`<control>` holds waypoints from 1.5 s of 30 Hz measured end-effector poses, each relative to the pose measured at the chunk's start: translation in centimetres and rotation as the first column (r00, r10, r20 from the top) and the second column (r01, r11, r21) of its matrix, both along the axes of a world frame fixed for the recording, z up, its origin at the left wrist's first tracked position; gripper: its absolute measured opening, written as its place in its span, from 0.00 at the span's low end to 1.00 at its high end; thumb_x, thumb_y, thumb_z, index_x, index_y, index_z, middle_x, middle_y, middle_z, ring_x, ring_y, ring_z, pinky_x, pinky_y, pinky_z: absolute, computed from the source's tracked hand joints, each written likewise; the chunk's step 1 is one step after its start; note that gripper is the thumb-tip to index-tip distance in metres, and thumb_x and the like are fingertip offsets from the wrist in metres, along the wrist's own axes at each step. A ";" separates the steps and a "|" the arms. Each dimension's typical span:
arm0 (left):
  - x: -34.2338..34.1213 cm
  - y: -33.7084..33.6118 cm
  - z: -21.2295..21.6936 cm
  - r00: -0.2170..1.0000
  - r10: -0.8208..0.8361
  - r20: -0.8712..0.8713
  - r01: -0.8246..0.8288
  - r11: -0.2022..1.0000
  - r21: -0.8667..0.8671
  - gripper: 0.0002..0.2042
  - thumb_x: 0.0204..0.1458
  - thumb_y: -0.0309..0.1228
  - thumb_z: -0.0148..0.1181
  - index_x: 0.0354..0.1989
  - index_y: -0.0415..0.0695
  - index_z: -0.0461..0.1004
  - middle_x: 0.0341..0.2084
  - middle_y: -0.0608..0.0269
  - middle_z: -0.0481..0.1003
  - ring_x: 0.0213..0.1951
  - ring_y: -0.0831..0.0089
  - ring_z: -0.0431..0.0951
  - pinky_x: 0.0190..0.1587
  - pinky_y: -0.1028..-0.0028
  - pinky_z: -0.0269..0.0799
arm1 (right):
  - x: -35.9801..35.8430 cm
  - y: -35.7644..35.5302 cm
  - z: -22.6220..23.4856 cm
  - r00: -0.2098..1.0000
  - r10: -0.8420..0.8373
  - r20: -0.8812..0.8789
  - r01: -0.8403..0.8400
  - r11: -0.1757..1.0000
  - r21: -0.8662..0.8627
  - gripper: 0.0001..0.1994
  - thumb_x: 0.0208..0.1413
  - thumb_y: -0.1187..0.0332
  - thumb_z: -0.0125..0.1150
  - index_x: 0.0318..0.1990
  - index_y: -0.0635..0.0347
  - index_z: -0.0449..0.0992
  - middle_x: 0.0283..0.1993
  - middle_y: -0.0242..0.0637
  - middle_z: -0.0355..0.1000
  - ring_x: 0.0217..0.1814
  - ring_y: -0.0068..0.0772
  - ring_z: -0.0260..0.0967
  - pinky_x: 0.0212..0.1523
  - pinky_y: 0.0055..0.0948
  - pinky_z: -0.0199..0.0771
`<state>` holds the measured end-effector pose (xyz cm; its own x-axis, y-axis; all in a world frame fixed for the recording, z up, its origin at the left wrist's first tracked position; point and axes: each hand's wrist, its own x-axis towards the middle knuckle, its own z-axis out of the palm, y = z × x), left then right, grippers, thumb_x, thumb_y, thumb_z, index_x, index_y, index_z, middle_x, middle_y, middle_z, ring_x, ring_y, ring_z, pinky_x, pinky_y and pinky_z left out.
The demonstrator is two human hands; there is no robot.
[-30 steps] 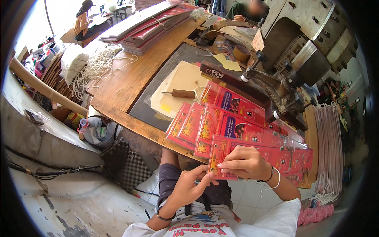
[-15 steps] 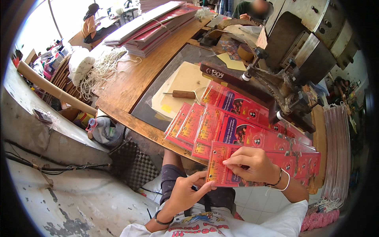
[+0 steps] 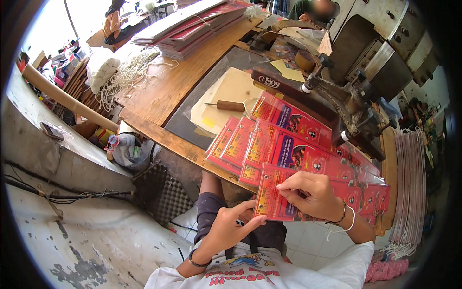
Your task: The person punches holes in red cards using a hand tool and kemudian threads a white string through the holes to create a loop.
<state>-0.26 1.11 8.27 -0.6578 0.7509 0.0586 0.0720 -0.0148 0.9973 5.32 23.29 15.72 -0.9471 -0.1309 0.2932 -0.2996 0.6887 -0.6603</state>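
Red printed cards in clear plastic covers (image 3: pixel 305 156) lie in overlapping rows along the table's near edge, with small metal eyelets at their left ends. My left hand (image 3: pixel 233 225) holds the lower left corner of the nearest red card (image 3: pixel 269 197), thumb and fingers closed on its edge. Over that same card, my right hand (image 3: pixel 310 195) is closed in a pinch, fingertips at its printed face. Whatever sits between those fingertips is too small to make out. Beyond the cards, a wooden-handled awl (image 3: pixel 230 105) rests on a cream board (image 3: pixel 226 89).
A heavy metal machine (image 3: pixel 351 103) with a dark guide bar stands at the right. Bundled sheets (image 3: pixel 197 31) and loose white strings (image 3: pixel 127 72) lie on the wooden table (image 3: pixel 159 101). Stacked strung cards (image 3: pixel 409 188) stand far right. Other people sit at the back.
The view has shifted slightly, so the table and cards appear a little right and lower. Both hands keep to the nearest card, whose near edge has risen slightly.
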 end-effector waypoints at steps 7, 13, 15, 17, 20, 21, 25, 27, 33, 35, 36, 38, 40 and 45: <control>0.1 0.2 -0.2 0.997 0.016 0.070 -0.021 0.997 0.070 0.17 0.54 0.27 0.64 0.50 0.33 0.72 0.28 0.58 0.82 0.30 0.76 0.83 0.34 0.80 0.76 | 0.2 -1.1 1.8 0.998 0.062 0.028 -0.065 0.990 0.125 0.10 0.49 0.75 0.66 0.40 0.56 0.80 0.36 0.36 0.75 0.35 0.36 0.76 0.33 0.29 0.79; 0.8 0.2 0.0 0.998 0.053 -0.035 -0.042 0.960 0.276 0.17 0.52 0.24 0.64 0.49 0.33 0.70 0.43 0.52 0.77 0.44 0.72 0.80 0.44 0.75 0.76 | -0.9 -1.7 2.6 0.990 0.133 -0.038 -0.131 0.990 0.046 0.10 0.48 0.76 0.67 0.40 0.57 0.79 0.37 0.37 0.75 0.35 0.36 0.76 0.34 0.30 0.79; 1.0 0.9 0.6 0.997 0.022 0.070 -0.052 0.888 0.456 0.18 0.52 0.23 0.63 0.50 0.34 0.66 0.51 0.47 0.70 0.52 0.68 0.75 0.50 0.72 0.74 | -0.9 -1.8 3.0 0.989 0.140 -0.053 -0.139 0.990 0.013 0.10 0.48 0.76 0.67 0.40 0.57 0.79 0.37 0.37 0.75 0.34 0.35 0.76 0.34 0.30 0.79; 0.7 1.0 0.8 0.976 -0.145 0.161 0.030 0.824 0.565 0.19 0.53 0.19 0.59 0.52 0.37 0.60 0.61 0.44 0.58 0.64 0.62 0.61 0.61 0.66 0.64 | -0.8 -1.9 3.3 0.989 0.144 -0.022 -0.144 0.989 -0.029 0.11 0.47 0.76 0.67 0.40 0.57 0.79 0.37 0.36 0.75 0.34 0.35 0.76 0.34 0.30 0.79; 0.9 1.5 0.4 0.901 -0.276 0.335 -0.017 0.750 0.661 0.16 0.53 0.17 0.57 0.48 0.38 0.61 0.61 0.45 0.58 0.66 0.62 0.58 0.64 0.64 0.57 | -1.1 -1.8 2.7 0.985 0.165 -0.058 -0.168 0.985 -0.051 0.11 0.47 0.78 0.68 0.40 0.57 0.80 0.37 0.36 0.74 0.31 0.27 0.74 0.29 0.24 0.77; 1.0 1.7 0.5 0.870 -0.281 0.405 -0.060 0.755 0.653 0.18 0.54 0.17 0.56 0.51 0.37 0.60 0.62 0.46 0.57 0.66 0.63 0.56 0.65 0.64 0.54 | -1.3 -1.7 2.4 0.981 0.173 -0.088 -0.178 0.983 -0.046 0.12 0.47 0.79 0.68 0.40 0.58 0.80 0.36 0.36 0.74 0.29 0.24 0.73 0.26 0.22 0.76; 0.9 1.6 1.7 0.800 -0.244 0.548 -0.096 0.850 0.518 0.28 0.56 0.19 0.54 0.64 0.34 0.51 0.65 0.50 0.54 0.69 0.68 0.51 0.68 0.67 0.48 | -1.3 -1.7 2.6 0.989 0.141 -0.050 -0.142 0.990 -0.008 0.12 0.48 0.78 0.67 0.41 0.57 0.79 0.37 0.36 0.75 0.31 0.28 0.74 0.29 0.25 0.77; 0.6 1.3 1.9 0.831 -0.243 0.500 0.000 0.900 0.436 0.37 0.56 0.18 0.49 0.72 0.35 0.37 0.68 0.54 0.50 0.70 0.70 0.49 0.69 0.70 0.45 | -1.3 -1.8 2.6 0.990 0.135 -0.047 -0.133 0.990 0.043 0.13 0.48 0.78 0.65 0.43 0.57 0.78 0.37 0.36 0.75 0.34 0.35 0.76 0.34 0.30 0.79; -1.5 1.7 0.2 0.803 -0.414 0.429 0.102 0.804 0.586 0.38 0.50 0.13 0.46 0.71 0.34 0.39 0.69 0.55 0.48 0.71 0.69 0.47 0.70 0.68 0.43 | -1.9 -2.2 2.4 1.000 -0.031 0.005 0.031 1.000 0.002 0.11 0.51 0.76 0.65 0.43 0.57 0.78 0.39 0.38 0.76 0.36 0.36 0.76 0.34 0.31 0.79; -1.3 2.0 0.5 0.773 -0.369 0.515 0.039 0.839 0.543 0.38 0.50 0.13 0.46 0.71 0.34 0.40 0.69 0.55 0.49 0.70 0.69 0.48 0.69 0.68 0.44 | -2.1 -2.0 2.3 0.999 -0.019 -0.028 0.020 0.998 0.056 0.10 0.52 0.75 0.65 0.42 0.57 0.78 0.39 0.38 0.75 0.37 0.37 0.76 0.35 0.31 0.79; -1.1 2.2 0.5 0.749 -0.347 0.565 0.008 0.857 0.515 0.38 0.50 0.13 0.46 0.71 0.33 0.40 0.69 0.56 0.50 0.70 0.69 0.49 0.69 0.68 0.45 | -2.0 -1.9 2.0 0.999 -0.016 -0.034 0.019 0.997 0.079 0.09 0.52 0.75 0.65 0.41 0.57 0.78 0.39 0.38 0.75 0.37 0.37 0.76 0.35 0.31 0.79; -1.3 2.7 0.1 0.733 -0.340 0.590 -0.022 0.854 0.520 0.37 0.50 0.14 0.46 0.71 0.34 0.41 0.68 0.57 0.52 0.69 0.69 0.51 0.68 0.69 0.47 | -2.1 -1.9 1.8 0.999 -0.027 -0.028 0.030 0.993 0.118 0.08 0.52 0.75 0.65 0.41 0.57 0.78 0.40 0.38 0.75 0.37 0.38 0.76 0.35 0.31 0.79; -1.3 3.0 -0.2 0.729 -0.332 0.599 -0.048 0.848 0.528 0.37 0.51 0.15 0.46 0.71 0.34 0.42 0.67 0.58 0.54 0.68 0.70 0.54 0.66 0.70 0.51 | -2.0 -2.1 1.8 0.999 -0.038 -0.020 0.041 0.987 0.153 0.08 0.51 0.75 0.64 0.40 0.57 0.78 0.40 0.38 0.75 0.37 0.39 0.76 0.35 0.31 0.79; -1.0 3.4 -1.2 0.704 -0.298 0.645 -0.127 0.840 0.527 0.35 0.52 0.18 0.49 0.70 0.35 0.45 0.59 0.62 0.63 0.56 0.78 0.66 0.49 0.80 0.65 | -2.5 -2.7 2.3 0.998 -0.056 -0.016 0.058 0.979 0.193 0.09 0.51 0.77 0.64 0.41 0.58 0.78 0.40 0.38 0.76 0.36 0.38 0.77 0.35 0.31 0.79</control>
<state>-1.26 4.47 7.10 -0.5996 0.8003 0.0043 -0.6442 -0.4858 0.5908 2.78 20.60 17.99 -0.9517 -0.1318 0.2772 -0.2620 0.8194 -0.5099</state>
